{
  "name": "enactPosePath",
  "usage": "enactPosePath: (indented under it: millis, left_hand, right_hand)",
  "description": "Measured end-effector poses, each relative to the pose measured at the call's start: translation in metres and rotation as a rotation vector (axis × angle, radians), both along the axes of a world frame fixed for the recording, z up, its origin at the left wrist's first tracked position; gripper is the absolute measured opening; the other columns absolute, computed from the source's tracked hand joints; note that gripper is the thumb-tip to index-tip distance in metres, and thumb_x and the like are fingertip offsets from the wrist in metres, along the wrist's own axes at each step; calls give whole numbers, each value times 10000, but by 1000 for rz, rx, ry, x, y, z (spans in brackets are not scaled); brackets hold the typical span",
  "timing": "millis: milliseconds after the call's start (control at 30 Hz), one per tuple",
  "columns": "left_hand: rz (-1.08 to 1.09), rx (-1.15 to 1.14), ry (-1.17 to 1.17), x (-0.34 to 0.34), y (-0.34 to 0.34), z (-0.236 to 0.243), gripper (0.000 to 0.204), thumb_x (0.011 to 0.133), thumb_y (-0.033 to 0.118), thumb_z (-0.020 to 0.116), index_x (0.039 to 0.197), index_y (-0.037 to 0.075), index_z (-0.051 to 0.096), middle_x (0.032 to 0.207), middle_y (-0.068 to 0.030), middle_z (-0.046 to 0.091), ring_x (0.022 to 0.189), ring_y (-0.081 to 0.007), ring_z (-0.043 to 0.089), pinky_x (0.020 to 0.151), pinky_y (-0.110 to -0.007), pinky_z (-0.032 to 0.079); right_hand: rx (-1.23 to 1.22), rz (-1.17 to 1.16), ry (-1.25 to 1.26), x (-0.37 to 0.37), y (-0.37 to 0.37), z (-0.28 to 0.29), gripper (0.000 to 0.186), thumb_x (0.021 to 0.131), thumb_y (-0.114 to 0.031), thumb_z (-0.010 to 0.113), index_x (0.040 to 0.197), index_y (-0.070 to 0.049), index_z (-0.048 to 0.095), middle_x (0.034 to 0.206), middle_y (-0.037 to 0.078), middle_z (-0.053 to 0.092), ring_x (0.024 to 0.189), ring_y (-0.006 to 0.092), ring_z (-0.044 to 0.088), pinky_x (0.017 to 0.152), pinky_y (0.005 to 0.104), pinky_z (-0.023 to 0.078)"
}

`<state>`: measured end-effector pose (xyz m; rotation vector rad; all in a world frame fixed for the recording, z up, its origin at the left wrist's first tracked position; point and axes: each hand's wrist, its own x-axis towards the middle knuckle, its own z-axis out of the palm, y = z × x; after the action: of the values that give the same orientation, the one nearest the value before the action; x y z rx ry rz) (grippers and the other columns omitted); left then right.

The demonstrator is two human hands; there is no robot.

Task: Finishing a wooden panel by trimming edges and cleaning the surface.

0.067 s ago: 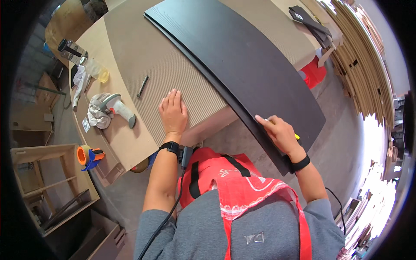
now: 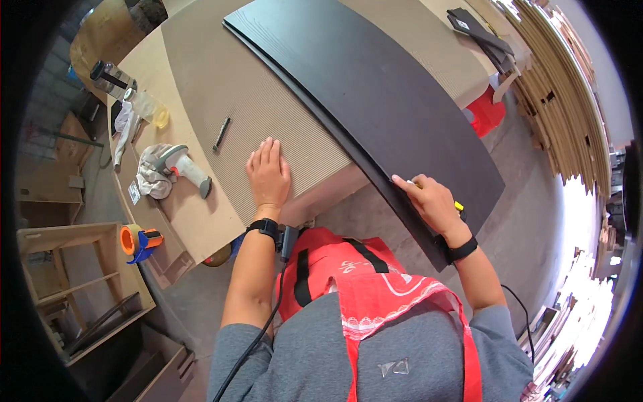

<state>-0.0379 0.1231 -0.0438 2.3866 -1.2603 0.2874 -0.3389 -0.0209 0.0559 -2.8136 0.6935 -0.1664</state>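
Observation:
My left hand [image 2: 268, 171] lies palm down on the ribbed cardboard [image 2: 201, 80] covering the table, fingers out, holding nothing. A small dark metal piece [image 2: 222, 134] lies just beyond it. A long black board assembly [image 2: 368, 100] reaches diagonally across the table and past its front edge. My right hand [image 2: 429, 201] is closed round a small yellow-and-black tool [image 2: 459, 208], mostly hidden by my fingers, with my forefinger on the board's near long edge. A grey-and-white handheld scanner [image 2: 191, 174] rests on a crumpled cloth [image 2: 153, 177] to the left.
Bottles [image 2: 151, 107] stand at the table's left, above an orange-and-blue tape dispenser [image 2: 140, 242]. Wooden carcasses [image 2: 70, 234] stand on the floor at lower left. Dark offcuts [image 2: 479, 37] lie at the far right, beside a red object [image 2: 485, 110]. Stacked cardboard sheets [image 2: 562, 94] line the right side.
My right hand has shifted very slightly up and left along the board's edge. My left hand stays in the same place.

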Motion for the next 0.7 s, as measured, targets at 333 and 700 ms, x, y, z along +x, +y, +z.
enactPosePath:
  millis: [333, 700]
  left_hand:
    - [36, 38, -8, 0, 2, 0, 381, 859, 199, 497, 1225, 96, 522, 1302, -64, 499, 1222, -214, 426, 1060, -390, 274]
    - [13, 9, -14, -1, 0, -2, 374, 859, 196, 500, 1217, 93, 530, 1294, -66, 506, 1210, -216, 436, 1049, -391, 281]
  right_hand:
    - [98, 45, 119, -18, 0, 7, 443, 828, -98, 568, 1229, -283, 543, 808, 71, 544, 721, 249, 569, 614, 367, 466]
    - [60, 53, 211, -4, -16, 9, 437, 821, -96, 567, 1217, -278, 552, 802, 71, 545, 728, 253, 578, 597, 375, 462]
